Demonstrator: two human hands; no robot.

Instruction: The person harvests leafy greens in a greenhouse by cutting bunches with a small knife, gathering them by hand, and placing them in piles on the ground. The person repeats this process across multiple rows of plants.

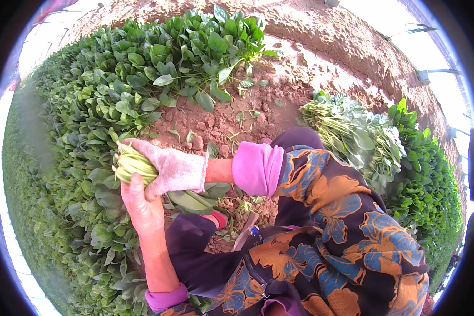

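Note:
A bunch of leafy greens that look like spinach (pixel 136 164) is held between my two hands, its pale stem ends pointing left. My right hand (pixel 173 164), in a worn whitish-pink knit glove, wraps the stems from above. Bare and coming up from below, my left hand (pixel 144 201) grips the same bunch, its thumb pressed on the stems. Broad green leaves (pixel 193 202) show below the glove and seem to belong to this bunch. Parts of my left fingers are hidden behind the stems.
Dense standing greens (pixel 83 138) fill the left side. Cut bunches (pixel 339 130) lie on the soil at right, beside more growing plants (pixel 426 170). Loose clods and leaf scraps cover the reddish soil (pixel 205 126). A wooden handle (pixel 245 232) lies near my red shoe (pixel 220 219). An earthen bank (pixel 320 31) rises behind.

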